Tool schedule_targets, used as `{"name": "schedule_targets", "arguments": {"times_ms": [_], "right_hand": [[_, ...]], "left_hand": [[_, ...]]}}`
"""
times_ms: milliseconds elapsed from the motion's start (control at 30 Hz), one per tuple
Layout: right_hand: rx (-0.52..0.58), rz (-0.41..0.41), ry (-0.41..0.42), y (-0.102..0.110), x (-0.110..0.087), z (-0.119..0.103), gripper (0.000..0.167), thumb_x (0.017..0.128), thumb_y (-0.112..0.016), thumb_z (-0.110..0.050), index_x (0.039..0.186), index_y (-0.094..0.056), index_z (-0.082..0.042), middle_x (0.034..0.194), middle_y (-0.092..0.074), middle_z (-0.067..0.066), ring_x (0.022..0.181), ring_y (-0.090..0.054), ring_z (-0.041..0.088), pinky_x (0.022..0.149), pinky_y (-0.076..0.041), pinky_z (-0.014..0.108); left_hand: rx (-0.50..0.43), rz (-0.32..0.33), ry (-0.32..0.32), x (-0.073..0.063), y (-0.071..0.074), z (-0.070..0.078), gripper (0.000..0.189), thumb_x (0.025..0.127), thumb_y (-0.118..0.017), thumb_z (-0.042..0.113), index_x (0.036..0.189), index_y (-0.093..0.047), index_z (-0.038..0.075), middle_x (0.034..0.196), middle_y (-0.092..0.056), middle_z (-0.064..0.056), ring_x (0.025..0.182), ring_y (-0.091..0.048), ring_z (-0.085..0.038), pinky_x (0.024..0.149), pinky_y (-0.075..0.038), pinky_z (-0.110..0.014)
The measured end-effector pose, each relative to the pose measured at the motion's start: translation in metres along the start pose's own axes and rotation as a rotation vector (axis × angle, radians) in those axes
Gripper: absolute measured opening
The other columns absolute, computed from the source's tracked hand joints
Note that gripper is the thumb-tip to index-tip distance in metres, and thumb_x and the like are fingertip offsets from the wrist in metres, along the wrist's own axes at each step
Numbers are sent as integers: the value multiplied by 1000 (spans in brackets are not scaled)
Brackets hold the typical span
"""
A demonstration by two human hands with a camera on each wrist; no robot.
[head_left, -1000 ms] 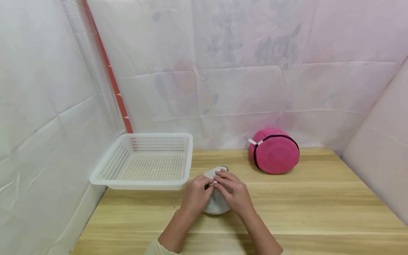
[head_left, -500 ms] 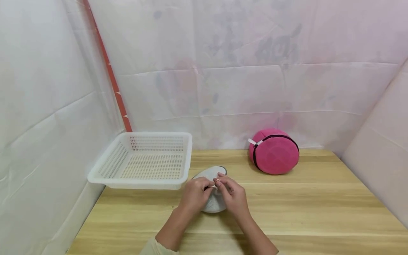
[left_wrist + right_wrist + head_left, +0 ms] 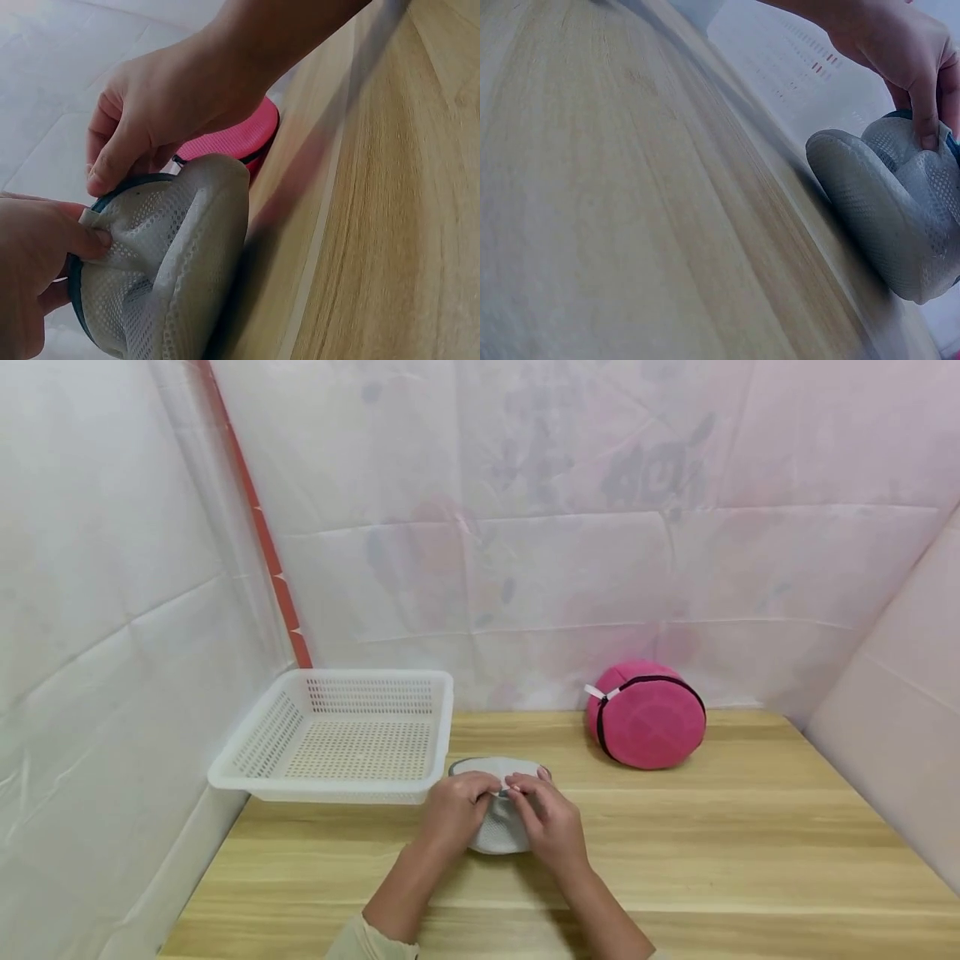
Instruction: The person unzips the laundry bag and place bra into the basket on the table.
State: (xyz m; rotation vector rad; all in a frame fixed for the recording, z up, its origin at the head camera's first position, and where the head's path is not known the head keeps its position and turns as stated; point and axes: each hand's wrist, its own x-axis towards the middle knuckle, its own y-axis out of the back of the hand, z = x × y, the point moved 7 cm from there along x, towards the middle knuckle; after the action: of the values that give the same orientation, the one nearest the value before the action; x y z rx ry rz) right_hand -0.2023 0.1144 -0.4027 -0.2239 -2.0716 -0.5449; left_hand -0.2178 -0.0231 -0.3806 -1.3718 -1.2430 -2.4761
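A small white mesh laundry bag (image 3: 501, 833) with dark teal-grey edging stands on the wooden table in front of the person. My left hand (image 3: 452, 814) pinches the upper edge between thumb and fingers, at a small white tab. Close beside it, my right hand (image 3: 553, 822) pinches the same edge, fingertips nearly meeting the left ones. In the left wrist view the white mesh bag (image 3: 202, 255) sags in soft folds below the dark edging. The right wrist view shows the rounded side of the mesh bag (image 3: 877, 217) low over the table.
Behind and to the left is a white plastic basket (image 3: 337, 795) with perforated walls. A round pink mesh bag (image 3: 651, 727) with a black zipper sits at the back right, against the sheet-covered wall (image 3: 562, 577). The wooden table (image 3: 750, 843) extends to the right.
The white mesh bag has turned and spread wider under the hands, its far edge now showing on both sides. Both hands stay close together, still pinching its edge.
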Motion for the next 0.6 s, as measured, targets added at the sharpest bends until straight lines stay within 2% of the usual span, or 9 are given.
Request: {"name": "schedule_targets", "arguments": {"times_ms": [267, 400, 600], "right_hand": [[-4, -46, 48, -6, -1, -1, 27, 74, -77, 11, 96, -70, -2, 98, -75, 11, 92, -72, 26, 105, -47, 26], [10, -55, 59, -7, -1, -3, 26, 75, -75, 12, 97, -70, -2, 99, -74, 11, 94, -72, 26, 104, -48, 27], [13, -22, 66, -4, -1, -4, 26, 74, -75, 13, 96, -70, -2, 99, -74, 11, 92, -73, 26, 102, -49, 29]], "left_hand": [[-41, 20, 16, 2, 4, -8, 23, 73, -76, -11, 77, -75, 11, 85, -75, 3, 84, -73, -12, 75, -59, -22], [-62, 22, 30, 3, 4, -12, 25, 71, -74, -14, 76, -74, 11, 85, -75, 3, 84, -72, -12, 76, -59, -22], [-64, -42, 59, 2, 0, -10, 22, 75, -73, -12, 80, -74, 9, 87, -75, 1, 85, -72, -14, 77, -59, -25]]}}
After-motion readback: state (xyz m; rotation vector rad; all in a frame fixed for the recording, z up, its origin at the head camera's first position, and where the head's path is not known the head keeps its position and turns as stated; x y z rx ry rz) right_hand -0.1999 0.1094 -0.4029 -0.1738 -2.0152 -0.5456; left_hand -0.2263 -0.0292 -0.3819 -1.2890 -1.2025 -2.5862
